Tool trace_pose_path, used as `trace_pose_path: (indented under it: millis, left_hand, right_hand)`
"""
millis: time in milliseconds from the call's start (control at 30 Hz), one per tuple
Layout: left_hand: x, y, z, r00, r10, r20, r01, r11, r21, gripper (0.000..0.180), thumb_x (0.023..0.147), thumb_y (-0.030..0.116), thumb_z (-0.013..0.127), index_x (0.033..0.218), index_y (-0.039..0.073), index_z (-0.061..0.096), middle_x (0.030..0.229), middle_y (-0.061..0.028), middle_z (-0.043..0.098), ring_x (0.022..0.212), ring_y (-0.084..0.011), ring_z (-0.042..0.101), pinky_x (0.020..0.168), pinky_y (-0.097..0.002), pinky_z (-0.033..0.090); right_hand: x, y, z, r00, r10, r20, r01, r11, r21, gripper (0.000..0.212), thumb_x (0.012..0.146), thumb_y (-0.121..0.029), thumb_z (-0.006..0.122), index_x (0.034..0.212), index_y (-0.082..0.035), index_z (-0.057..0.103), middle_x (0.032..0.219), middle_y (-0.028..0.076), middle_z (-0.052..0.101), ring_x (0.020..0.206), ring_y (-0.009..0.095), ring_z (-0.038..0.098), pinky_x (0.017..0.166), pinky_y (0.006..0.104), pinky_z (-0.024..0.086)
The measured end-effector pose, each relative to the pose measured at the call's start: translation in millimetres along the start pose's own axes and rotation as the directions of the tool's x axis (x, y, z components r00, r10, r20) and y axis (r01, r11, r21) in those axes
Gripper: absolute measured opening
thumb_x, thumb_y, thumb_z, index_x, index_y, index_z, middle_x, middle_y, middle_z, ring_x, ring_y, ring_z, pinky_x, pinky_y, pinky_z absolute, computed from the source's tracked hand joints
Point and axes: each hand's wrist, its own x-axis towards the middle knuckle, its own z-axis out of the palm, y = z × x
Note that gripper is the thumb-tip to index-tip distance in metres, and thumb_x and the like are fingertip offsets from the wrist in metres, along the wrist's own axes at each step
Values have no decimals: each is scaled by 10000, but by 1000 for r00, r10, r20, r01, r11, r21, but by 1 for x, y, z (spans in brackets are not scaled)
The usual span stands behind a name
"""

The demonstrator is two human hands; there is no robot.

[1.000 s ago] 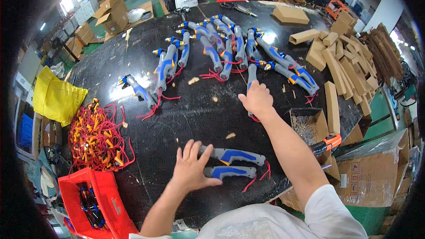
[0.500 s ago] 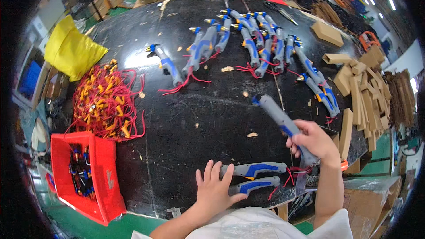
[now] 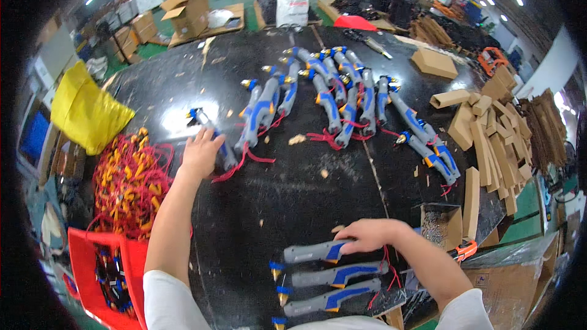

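Observation:
At the left middle of the table, my left hand [image 3: 202,151] lies over a grey-and-blue tool handle [image 3: 227,157], its fingers bent around the middle. The handle's blue-and-brass tip points away from me, and red wires trail from its near end. Close to the front edge, my right hand [image 3: 370,234] is closed on the right part of another tool handle [image 3: 313,252], which lies sideways. Two more such handles, a middle one [image 3: 333,275] and a near one [image 3: 333,297], lie alongside it. Blue-and-brass tips [image 3: 282,293] show by their left ends.
Several similar handles [image 3: 348,110] lie grouped across the far table. A heap of red wires with orange connectors [image 3: 131,183], a yellow bag [image 3: 88,110] and a red bin [image 3: 92,269] are at left. Cardboard pieces [image 3: 486,140] and an open small box [image 3: 441,223] of tiny parts are at right.
My right hand has lowered its handle beside the other two. My left hand has left the near handles and reached forward to the single one at left. The view has tilted up.

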Motion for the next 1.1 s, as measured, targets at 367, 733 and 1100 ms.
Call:
trace_pose_path:
  millis: [367, 733, 1100]
  left_hand:
    - [2, -36, -11, 968, 231, -103, -215, 966, 142, 473, 811, -24, 606, 1263, 113, 595, 1333, -91, 604, 1324, -291, 530, 1206, -614, 245]
    - [-99, 174, -140, 917, 385, -108, -399, 862, -314, 472, 799, -3, 629, 1259, 9, 522, 1146, -223, 602, 1104, -434, 583, 981, -505, 474]
    - [-102, 291, -84, 840, 500, 210, -462, 863, -205, 322, 815, 68, 685, 1116, 22, 582, 1069, -169, 642, 1060, -361, 657, 847, -467, 583]
  right_hand:
    - [15, -58, 59, 937, 132, -324, -241, 915, -323, 587, 853, -293, 781, 1391, -240, 553, 1193, 125, 584, 1167, 335, 550, 937, 489, 491]
    - [-11, -61, 101, 891, 47, -452, -181, 949, -258, 475, 922, -259, 665, 1393, -269, 605, 1235, 101, 613, 1122, 310, 569, 971, 459, 442]
    - [-231, -48, 173, 176, 560, -810, 101, 808, 580, 254, 921, -62, 699, 1164, 0, 662, 1049, 116, 703, 965, 230, 696, 837, 372, 585]
